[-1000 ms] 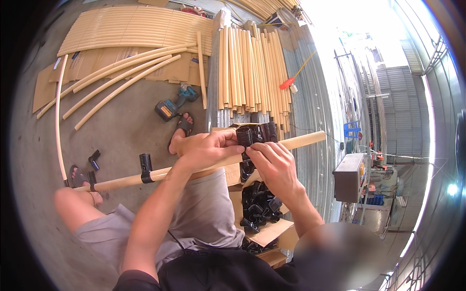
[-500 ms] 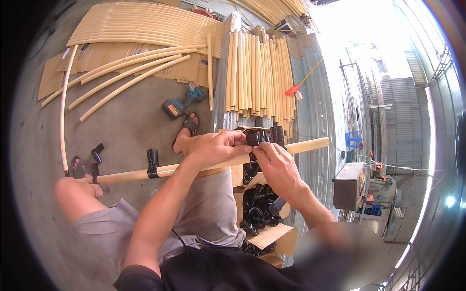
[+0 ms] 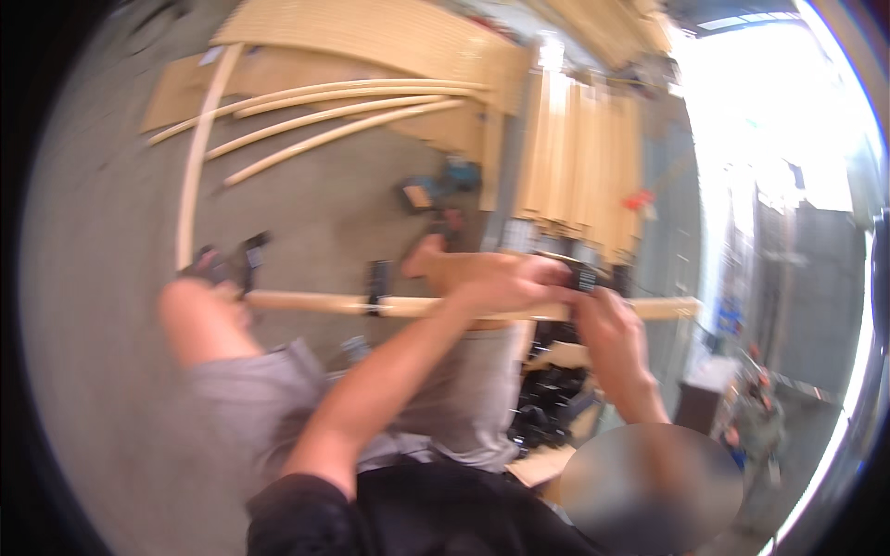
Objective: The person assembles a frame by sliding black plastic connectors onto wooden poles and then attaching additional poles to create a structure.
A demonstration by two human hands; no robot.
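Note:
A long tan pole [image 3: 422,307] lies across my lap, running left to right. My left hand [image 3: 519,281] closes on a black pipe joint [image 3: 583,276] on the pole's right part. From the near side my right hand [image 3: 607,324] pinches the same joint, its fingertips close to those of my left. Farther left, a second black joint [image 3: 378,287] sits around the pole and stands upright from it. Motion blur and my fingers hide the finer detail of the gripped joint.
Below my right hand, a cardboard box [image 3: 540,466] holds several black joints [image 3: 549,400]. Straight tan poles [image 3: 579,157] are stacked beyond my hands. Curved poles [image 3: 324,120] lie at the far left, near a blue cordless drill [image 3: 431,190]. Another loose joint [image 3: 255,250] is on the floor.
The whole view has swung, so the scene sits farther right and is blurred. Both hands stay at the same joint on the pole.

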